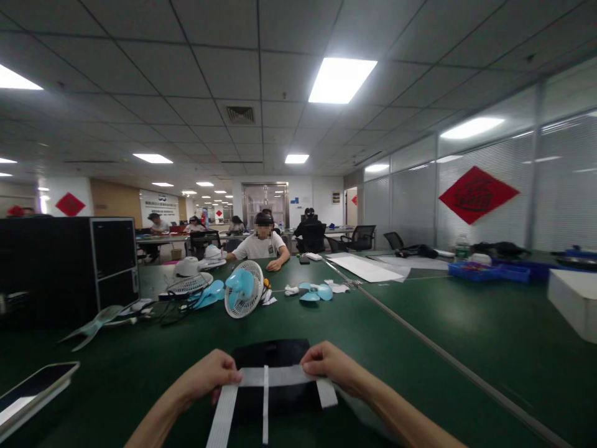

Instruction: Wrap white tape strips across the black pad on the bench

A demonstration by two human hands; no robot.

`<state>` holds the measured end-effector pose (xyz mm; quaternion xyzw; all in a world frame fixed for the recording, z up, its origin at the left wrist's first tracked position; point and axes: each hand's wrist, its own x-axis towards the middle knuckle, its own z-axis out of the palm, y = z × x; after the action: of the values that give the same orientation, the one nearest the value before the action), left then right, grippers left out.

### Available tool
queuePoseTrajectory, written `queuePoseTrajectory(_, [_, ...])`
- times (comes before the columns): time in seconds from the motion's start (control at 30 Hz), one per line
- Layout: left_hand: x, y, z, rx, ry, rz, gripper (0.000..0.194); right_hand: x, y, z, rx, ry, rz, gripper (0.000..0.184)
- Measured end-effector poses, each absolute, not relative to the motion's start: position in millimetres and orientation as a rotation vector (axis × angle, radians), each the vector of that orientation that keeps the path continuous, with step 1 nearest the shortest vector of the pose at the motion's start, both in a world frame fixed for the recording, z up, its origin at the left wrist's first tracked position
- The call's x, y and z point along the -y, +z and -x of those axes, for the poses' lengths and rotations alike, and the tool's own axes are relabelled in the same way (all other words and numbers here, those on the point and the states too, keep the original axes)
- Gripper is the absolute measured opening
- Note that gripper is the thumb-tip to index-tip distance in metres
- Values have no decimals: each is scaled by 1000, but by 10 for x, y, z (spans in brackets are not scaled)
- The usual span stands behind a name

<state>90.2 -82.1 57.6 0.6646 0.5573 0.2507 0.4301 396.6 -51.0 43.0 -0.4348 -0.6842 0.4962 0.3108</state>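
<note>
My left hand [212, 376] and my right hand [331, 367] each pinch a flat white band [275, 377], with a level stretch of it between them. From my left fingers a ribbed length of the band slants down to the bottom edge of the view. A short white end pokes out below my right hand. Under the band lies a flat black piece [270, 353], whose material I cannot make out. A narrow white strip [265, 414] crosses the middle of it, running toward me.
A white and blue fan [244, 289], fan blades [315, 292] and cables lie farther back on the green table [373, 336]. At left are a phone [40, 386] and a black computer case [114, 261]. Opposite sits a person [261, 246]. Blue trays [473, 271] stand right.
</note>
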Motion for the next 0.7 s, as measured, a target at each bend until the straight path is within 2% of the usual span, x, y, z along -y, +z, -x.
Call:
queuePoseTrajectory(0.2, [741,401,-891,-1400,573,-1653,46,482,416,-3948,1876,1205,1222,14])
queuePoseTrajectory(0.7, [671,331,-907,-1597,420,-1801,41,381,221,-3924,2129,810,1273,17])
